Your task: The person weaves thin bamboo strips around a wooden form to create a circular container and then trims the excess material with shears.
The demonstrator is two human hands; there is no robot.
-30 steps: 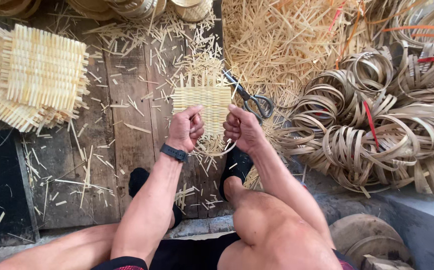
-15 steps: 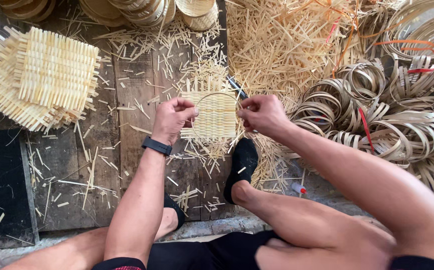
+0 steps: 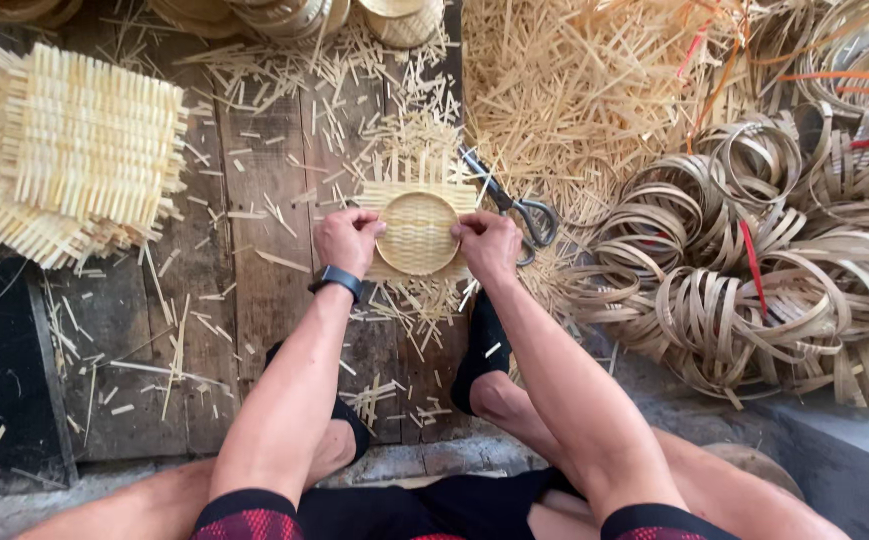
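One round pale woven bamboo tray [image 3: 417,232], one pair of metal scissors [image 3: 514,205], one stack of square woven bamboo mats [image 3: 69,150], two hands.

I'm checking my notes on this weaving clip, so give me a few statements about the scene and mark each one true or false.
1. Both hands grip the woven mat with a round hoop on it, the left hand on its left edge and the right hand on its right edge. True.
2. The scissors are in the right hand. False: they lie on the floor beside the mat, touched by neither hand.
3. A dark wristband sits on the left wrist. True.
4. The stack of woven mats lies to the person's right. False: it lies to the left; the coiled strip rings are on the right.
5. The person is barefoot. False: a dark shoe shows on the right foot.
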